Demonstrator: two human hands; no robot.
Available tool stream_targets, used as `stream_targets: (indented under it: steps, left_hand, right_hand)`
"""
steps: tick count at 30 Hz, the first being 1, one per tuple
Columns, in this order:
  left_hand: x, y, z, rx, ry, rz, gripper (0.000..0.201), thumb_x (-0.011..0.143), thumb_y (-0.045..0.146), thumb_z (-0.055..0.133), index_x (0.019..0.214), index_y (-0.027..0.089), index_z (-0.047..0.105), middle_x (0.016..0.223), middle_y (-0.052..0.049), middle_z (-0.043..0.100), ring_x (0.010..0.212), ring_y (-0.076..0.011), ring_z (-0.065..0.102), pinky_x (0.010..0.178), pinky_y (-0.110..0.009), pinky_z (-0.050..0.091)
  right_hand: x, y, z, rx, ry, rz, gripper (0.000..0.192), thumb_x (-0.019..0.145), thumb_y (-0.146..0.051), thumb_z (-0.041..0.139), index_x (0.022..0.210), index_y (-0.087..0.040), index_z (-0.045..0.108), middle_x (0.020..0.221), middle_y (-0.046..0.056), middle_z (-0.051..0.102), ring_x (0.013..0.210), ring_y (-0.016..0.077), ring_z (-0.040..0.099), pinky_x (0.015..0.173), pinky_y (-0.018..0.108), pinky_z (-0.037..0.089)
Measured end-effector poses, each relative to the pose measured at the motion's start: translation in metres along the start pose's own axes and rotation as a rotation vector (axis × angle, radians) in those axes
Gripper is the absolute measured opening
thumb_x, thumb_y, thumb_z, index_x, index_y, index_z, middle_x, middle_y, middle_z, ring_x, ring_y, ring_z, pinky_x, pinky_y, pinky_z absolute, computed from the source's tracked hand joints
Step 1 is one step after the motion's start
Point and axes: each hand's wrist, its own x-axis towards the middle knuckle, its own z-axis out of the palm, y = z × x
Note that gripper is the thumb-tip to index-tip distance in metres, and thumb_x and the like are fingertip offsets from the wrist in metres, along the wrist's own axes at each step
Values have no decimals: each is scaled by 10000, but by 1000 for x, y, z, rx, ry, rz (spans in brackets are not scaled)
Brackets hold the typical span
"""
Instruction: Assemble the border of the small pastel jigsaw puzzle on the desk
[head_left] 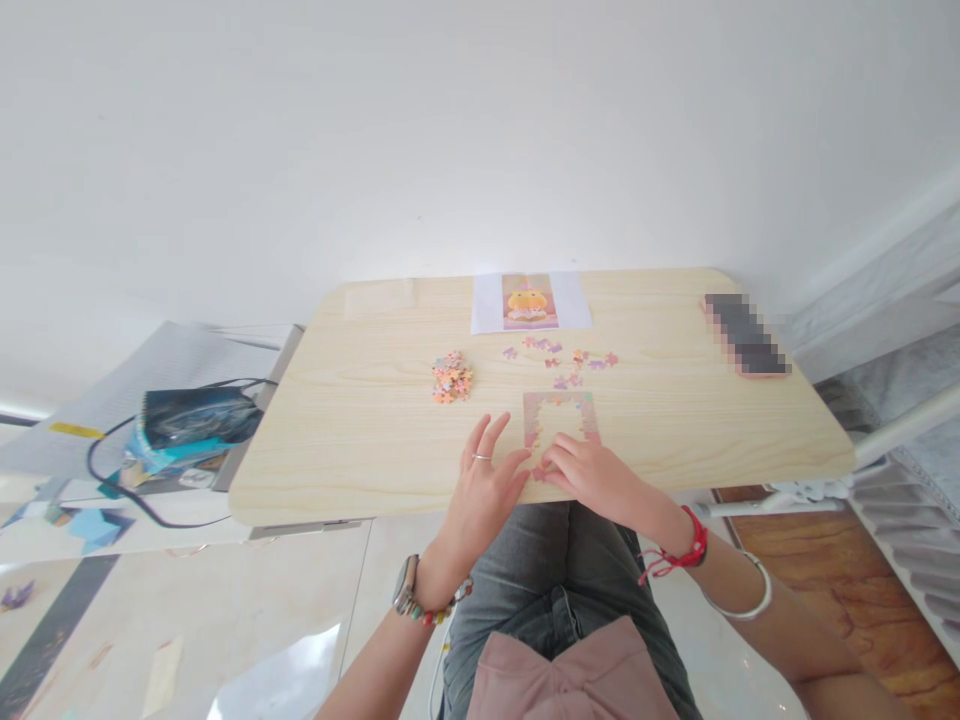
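On the table's front part lies a jigsaw puzzle border [530,408], joined along its top and sides with a bare middle. My right hand [596,477] bends over its lower edge, fingers pinched on a small pinkish puzzle piece [538,474] at the lower left corner. My left hand [486,500] is just left of that corner, fingers spread and thumb side close to the same piece; whether it touches is unclear. Loose puzzle pieces [576,380] are scattered above the border, and a heap of pieces [452,380] sits to the left. A printed reference picture [529,303] lies behind them.
A phone [746,335], partly blurred out, rests at the right end of the wooden table [360,420]. A pale flat sheet [380,297] lies at the back left. Left of the table is a bag with dark contents [199,418] and a black cord. A wall stands behind.
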Motion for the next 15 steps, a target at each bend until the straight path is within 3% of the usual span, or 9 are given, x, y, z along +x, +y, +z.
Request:
stream_targets:
  steps: [4, 9, 15]
  left_hand:
    - [-3, 0, 1, -16, -20, 6, 185, 807, 140, 518, 962, 207, 592, 1354, -101, 292, 1313, -310, 203, 999, -510, 381]
    - [-4, 1, 2, -37, -51, -9, 105, 821, 154, 500, 841, 185, 598, 1371, -100, 254, 1318, -314, 181, 1003, -512, 370]
    - [-3, -2, 1, -21, -36, -13, 102, 821, 162, 505, 884, 185, 582, 1357, -109, 274, 1312, -313, 192, 990, -515, 385]
  right_hand:
    - [2, 0, -3, 4, 13, -10, 121, 885, -170, 440, 906, -161, 559, 874, 39, 570, 705, 138, 560, 615, 264, 441]
    - [-3, -10, 4, -33, 97, 171, 152, 854, -298, 515, 841, -155, 565, 833, 55, 572, 750, 176, 567, 624, 287, 448]
    - [2, -11, 7, -2, 47, 111, 156, 884, -255, 472, 816, -148, 563, 822, 46, 579, 756, 160, 577, 679, 286, 447]
